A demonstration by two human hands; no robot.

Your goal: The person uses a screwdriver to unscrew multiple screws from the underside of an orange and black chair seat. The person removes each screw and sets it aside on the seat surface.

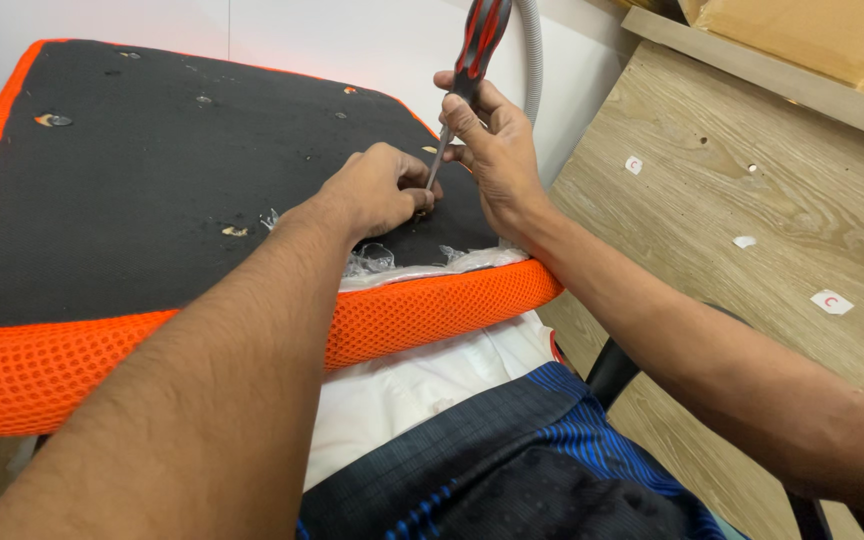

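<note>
Two hands meet at one spot near the front right corner of the cushion [152,200], which lies underside up across my lap, black fabric on top and orange mesh round the edge. My right hand [492,145] grips the screwdriver [462,85], fingers [462,118] wrapped and pressed shut round the base of its red and black handle where the shaft begins. The tool's long axis runs steeply, handle up and away from me, leaning a little to the right, with the thin shaft slanting down and left toward the fabric. My left hand [382,190] sits right at the tip, fingers curled and pressed together against the black underside; they seem to pinch something small there, but the knuckles hide it and I cannot tell what. The tip itself is also hidden between thumb and forefinger.

So the working point lies below and to the left of my right hand, and directly under my left, which is the nearer one. Torn clear plastic [372,260] bunches along the edge just in front of that spot. A wooden board [752,220] leans on my right, and a grey hose [532,60] runs up behind the screwdriver.
</note>
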